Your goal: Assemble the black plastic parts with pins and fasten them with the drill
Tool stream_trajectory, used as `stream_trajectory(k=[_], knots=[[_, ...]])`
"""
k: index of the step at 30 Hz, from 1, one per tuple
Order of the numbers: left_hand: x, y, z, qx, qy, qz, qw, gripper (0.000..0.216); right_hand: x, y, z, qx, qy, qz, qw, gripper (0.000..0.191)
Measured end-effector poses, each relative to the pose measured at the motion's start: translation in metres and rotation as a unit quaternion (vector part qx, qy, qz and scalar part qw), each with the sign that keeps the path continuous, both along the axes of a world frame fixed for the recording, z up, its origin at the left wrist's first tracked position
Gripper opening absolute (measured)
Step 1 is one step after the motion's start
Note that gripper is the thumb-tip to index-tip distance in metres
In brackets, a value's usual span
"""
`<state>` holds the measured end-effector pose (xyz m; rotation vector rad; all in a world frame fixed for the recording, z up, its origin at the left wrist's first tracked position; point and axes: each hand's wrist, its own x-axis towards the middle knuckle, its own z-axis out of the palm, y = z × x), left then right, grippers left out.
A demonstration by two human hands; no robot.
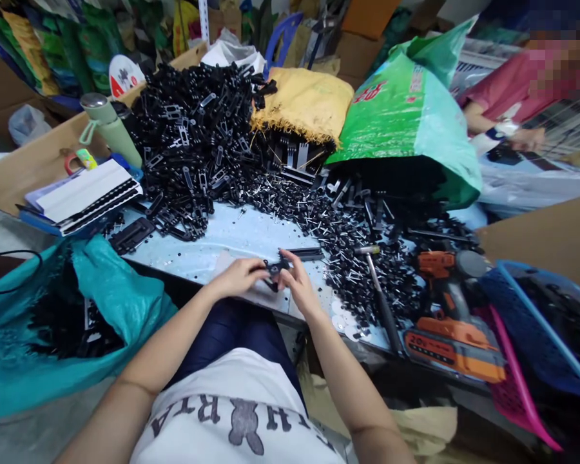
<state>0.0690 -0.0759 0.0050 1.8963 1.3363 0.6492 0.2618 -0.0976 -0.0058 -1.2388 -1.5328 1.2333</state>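
Note:
Close to the table's front edge, both my hands hold a small black plastic part (273, 270). My left hand (244, 276) pinches its left end. On the other side my right hand (296, 281) grips it between thumb and fingers, with the index finger reaching forward. A long black plastic bar (304, 254) lies just beyond my right hand. Past it spreads a heap of small black pieces with metal pins (314, 216). The exact shape of the held part is partly covered by my fingers.
A tall pile of black parts (188, 135) stands at the back left. To the right lie a hammer (383, 303) and an orange cordless drill (452, 328), beside a blue basket (536, 322). A teal sack (125, 283) sits at left. Another person's hand (529, 138) is at far right.

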Motion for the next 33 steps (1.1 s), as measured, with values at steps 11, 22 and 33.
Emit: stream_trajectory(k=[11,22,33], knots=[[0.014,-0.043,0.003,-0.093,-0.133,0.052,0.985,0.026,-0.016,-0.011,-0.005,-0.077,0.087,-0.048,0.992,0.035],[-0.004,-0.033,-0.003,-0.146,-0.254,0.189,0.937,0.022,0.002,-0.003,-0.020,0.103,-0.219,0.014,0.970,0.046],[-0.010,-0.030,-0.012,-0.063,-0.266,0.298,0.915,0.033,0.142,-0.015,0.050,0.216,-0.476,-0.305,0.796,0.036]])
